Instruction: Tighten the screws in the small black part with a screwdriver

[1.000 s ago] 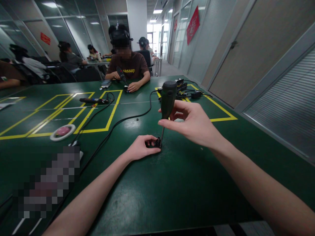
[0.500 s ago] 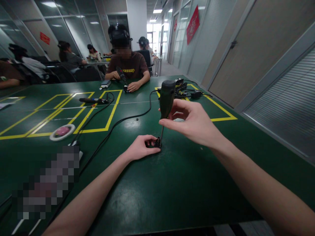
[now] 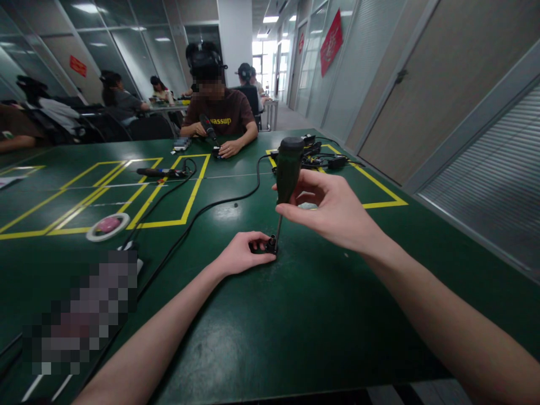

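Note:
My right hand [image 3: 333,211] is wrapped round the dark green handle of a screwdriver [image 3: 288,169] that stands nearly upright. Its thin shaft comes down onto a small black part [image 3: 270,246] on the green table [image 3: 295,315]. My left hand [image 3: 239,254] lies on the table with its fingers curled round that black part, pinning it in place. What the part is exactly I cannot make out.
A black cable [image 3: 198,214] runs across the table. A white dish with a pink thing [image 3: 107,226] sits at the left. More cables and adapters [image 3: 324,160] lie at the back right. A person in a brown shirt [image 3: 219,115] works opposite; others sit farther back.
My right hand's fingers have shifted slightly round the screwdriver handle, which has tipped a little. My left hand has stayed where it was.

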{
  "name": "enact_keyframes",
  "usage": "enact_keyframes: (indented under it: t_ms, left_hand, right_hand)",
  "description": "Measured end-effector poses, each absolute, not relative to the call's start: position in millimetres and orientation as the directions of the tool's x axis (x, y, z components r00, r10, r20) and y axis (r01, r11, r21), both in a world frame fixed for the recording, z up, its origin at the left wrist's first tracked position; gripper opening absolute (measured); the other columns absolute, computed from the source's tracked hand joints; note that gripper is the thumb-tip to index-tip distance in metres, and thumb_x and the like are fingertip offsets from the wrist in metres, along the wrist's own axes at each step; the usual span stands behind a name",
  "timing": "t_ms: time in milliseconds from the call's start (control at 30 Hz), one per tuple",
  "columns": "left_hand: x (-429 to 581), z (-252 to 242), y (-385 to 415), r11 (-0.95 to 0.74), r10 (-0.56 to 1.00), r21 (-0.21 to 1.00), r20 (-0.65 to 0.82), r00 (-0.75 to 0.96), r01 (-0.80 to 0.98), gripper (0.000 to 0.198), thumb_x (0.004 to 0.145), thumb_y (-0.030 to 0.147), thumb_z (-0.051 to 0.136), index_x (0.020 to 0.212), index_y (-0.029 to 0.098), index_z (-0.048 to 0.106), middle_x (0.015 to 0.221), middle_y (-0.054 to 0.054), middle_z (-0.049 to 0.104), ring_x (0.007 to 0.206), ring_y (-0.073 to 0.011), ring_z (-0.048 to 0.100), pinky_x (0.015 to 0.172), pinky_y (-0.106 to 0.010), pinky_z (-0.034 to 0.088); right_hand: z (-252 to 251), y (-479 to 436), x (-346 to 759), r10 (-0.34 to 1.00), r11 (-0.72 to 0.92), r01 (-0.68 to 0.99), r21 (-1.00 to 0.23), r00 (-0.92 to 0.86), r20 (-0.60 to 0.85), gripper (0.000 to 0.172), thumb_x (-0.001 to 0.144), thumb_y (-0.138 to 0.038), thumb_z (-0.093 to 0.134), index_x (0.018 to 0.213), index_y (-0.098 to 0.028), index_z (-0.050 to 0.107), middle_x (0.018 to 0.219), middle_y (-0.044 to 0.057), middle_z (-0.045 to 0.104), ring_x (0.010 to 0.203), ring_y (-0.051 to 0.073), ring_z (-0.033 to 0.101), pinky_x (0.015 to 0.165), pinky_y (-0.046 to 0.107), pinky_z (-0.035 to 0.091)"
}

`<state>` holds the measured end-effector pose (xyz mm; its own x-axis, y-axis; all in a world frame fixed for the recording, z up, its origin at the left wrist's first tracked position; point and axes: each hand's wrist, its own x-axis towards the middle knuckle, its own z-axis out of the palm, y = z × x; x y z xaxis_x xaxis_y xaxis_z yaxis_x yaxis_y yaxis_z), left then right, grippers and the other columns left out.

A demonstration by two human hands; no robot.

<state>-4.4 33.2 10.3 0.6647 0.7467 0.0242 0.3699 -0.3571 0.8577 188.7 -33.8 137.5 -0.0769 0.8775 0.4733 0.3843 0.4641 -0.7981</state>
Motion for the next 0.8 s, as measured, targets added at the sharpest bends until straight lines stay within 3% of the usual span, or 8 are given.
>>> enact_keyframes:
  t_ms: [333,800]
  left_hand:
    - [-4.2,7.2,34.8,-0.383,0.740,0.850,0.048,0.671,0.363,0.035,0.075,0.040,0.081,0.100,0.015,0.078,0.081,-0.001,0.070,0.074,-0.0160,0.057,0.072,-0.029,0.045]
    - [-3.9,8.9,35.2,-0.392,0.737,0.845,0.050,0.674,0.365,0.039,0.074,0.043,0.081,0.103,0.016,0.078,0.083,-0.002,0.071,0.074,-0.0165,0.057,0.073,-0.029,0.045]
  right_hand:
    - [135.5,-33.4,189.7,0.872,0.474,0.391,-0.789,-0.089,0.481,0.010,0.076,-0.018,0.069,0.086,-0.019,0.067,0.083,0.000,0.069,0.075,0.016,0.063,0.067,0.029,0.052]
    - [136.9,-34.0,186.9,0.876,0.466,0.369,-0.804,-0.062,0.479,0.022,0.071,-0.014,0.067,0.092,-0.018,0.070,0.083,0.001,0.070,0.075,0.017,0.065,0.067,0.030,0.053]
